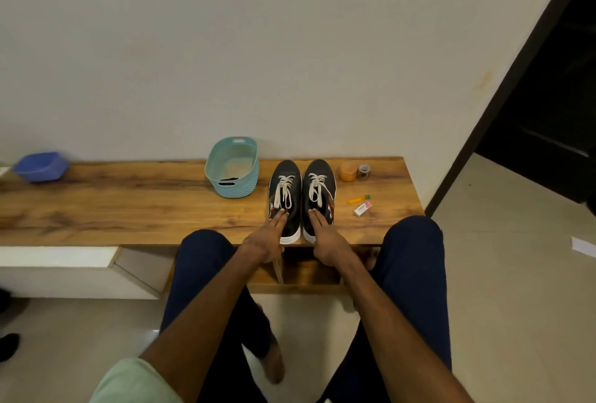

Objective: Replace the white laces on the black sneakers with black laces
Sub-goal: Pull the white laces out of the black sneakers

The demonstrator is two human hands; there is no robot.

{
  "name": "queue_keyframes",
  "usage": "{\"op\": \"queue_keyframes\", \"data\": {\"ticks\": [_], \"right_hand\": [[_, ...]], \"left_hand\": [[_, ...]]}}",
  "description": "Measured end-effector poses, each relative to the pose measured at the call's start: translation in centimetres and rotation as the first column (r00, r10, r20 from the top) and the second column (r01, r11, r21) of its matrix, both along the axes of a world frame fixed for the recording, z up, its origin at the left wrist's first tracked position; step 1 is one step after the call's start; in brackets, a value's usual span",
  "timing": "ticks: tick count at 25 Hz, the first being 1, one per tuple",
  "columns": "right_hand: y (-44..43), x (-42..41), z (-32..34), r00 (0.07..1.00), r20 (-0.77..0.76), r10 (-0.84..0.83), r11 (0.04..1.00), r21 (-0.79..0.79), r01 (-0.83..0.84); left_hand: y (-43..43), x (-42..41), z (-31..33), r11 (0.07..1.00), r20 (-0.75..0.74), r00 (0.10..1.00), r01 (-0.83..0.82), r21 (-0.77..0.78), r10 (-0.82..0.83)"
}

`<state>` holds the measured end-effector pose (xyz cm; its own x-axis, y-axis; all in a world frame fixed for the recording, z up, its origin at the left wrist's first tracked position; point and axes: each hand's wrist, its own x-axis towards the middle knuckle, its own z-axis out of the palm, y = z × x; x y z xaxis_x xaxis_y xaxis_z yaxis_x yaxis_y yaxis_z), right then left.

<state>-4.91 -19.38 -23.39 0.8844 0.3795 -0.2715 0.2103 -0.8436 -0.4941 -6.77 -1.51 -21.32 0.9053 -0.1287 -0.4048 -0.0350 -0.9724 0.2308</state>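
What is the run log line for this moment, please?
stage: start | left hand: on left sneaker | right hand: on right sneaker | white laces: in

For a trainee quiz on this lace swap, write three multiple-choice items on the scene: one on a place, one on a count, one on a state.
1. Where is the teal woven-look plastic basket?
A. left of the black sneakers
B. right of them
C. on the floor

2. How many black sneakers with white soles stand on the wooden bench?
A. one
B. two
C. three

3. What laces are in them?
A. none
B. black
C. white

Key: 1 A, it sits beside the left shoe. 2 B, a pair stands side by side. 3 C, white laces are threaded in both while the left hand and right hand rest fingers on the tongues.
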Motion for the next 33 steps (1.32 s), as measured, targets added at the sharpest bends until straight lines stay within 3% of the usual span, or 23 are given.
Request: {"op": "queue_keyframes", "data": {"ticks": [5, 8, 13, 17, 22, 23, 25, 26, 27, 28, 29, 30, 31, 33], "right_hand": [[1.0, 0.0, 0.6, 0.999, -0.037, -0.026, 0.999, 0.019, 0.027], [0.4, 1.0, 1.5, 0.999, 0.042, -0.027, 1.000, 0.002, 0.027], [-2.3, 8.7, 5.4, 0.958, 0.186, -0.220, 0.974, 0.095, 0.205], [-3.9, 13.5, 5.1, 0.989, 0.074, -0.131, 0.991, 0.050, 0.127], [-0.8, 15.0, 3.1, 1.000, -0.008, 0.010, 0.969, -0.245, -0.012], [-0.9, 15.4, 3.5, 1.000, -0.011, 0.016, 0.976, -0.216, -0.018], [-1.6, 16.2, 4.8, 0.998, -0.031, -0.062, 0.991, 0.115, 0.065], [-2.0, 16.4, 5.9, 0.986, -0.081, -0.146, 0.902, 0.398, 0.167], [-2.5, 16.7, 7.0, 0.963, -0.150, -0.224, 0.686, 0.678, 0.265], [-3.1, 17.0, 7.8, 0.936, -0.230, -0.266, 0.411, 0.852, 0.326], [-3.5, 17.2, 8.3, 0.914, -0.287, -0.288, 0.214, 0.911, 0.353], [-3.7, 17.3, 8.3, 0.890, -0.301, -0.343, 0.171, 0.911, 0.374], [-3.8, 17.2, 8.0, 0.872, -0.260, -0.415, 0.280, 0.875, 0.394], [-3.6, 16.5, 6.3, 0.904, -0.037, -0.427, 0.731, 0.574, 0.369]], "left_hand": [[0.0, 0.2, 1.0, 0.995, 0.047, 0.999, 0.020, 0.099, -0.025], [-0.3, 1.0, 1.8, 0.992, 0.212, 0.976, 0.013, 0.128, -0.040], [-0.6, 6.6, 2.8, 0.994, 0.451, 0.892, 0.075, -0.076, -0.033], [-0.9, 11.3, 1.3, 0.969, 0.387, 0.920, 0.150, -0.197, -0.064], [-1.7, 13.4, -2.4, 0.944, 0.228, 0.959, 0.224, -0.240, -0.170], [-1.8, 13.6, -2.7, 0.949, 0.230, 0.957, 0.227, -0.219, -0.176], [-1.9, 13.9, -3.0, 0.961, 0.246, 0.955, 0.214, -0.174, -0.168], [-1.9, 13.9, -3.2, 0.964, 0.257, 0.952, 0.213, -0.157, -0.169], [-1.9, 13.8, -3.3, 0.966, 0.267, 0.949, 0.214, -0.148, -0.169], [-2.0, 13.7, -3.4, 0.966, 0.280, 0.946, 0.209, -0.150, -0.162], [-2.1, 13.6, -3.5, 0.967, 0.292, 0.945, 0.199, -0.161, -0.145], [-2.2, 13.5, -3.5, 0.967, 0.301, 0.946, 0.182, -0.178, -0.123], [-2.2, 13.5, -3.4, 0.965, 0.309, 0.946, 0.163, -0.203, -0.095], [-2.3, 13.5, -3.1, 0.948, 0.329, 0.944, 0.114, -0.297, -0.010]]}}
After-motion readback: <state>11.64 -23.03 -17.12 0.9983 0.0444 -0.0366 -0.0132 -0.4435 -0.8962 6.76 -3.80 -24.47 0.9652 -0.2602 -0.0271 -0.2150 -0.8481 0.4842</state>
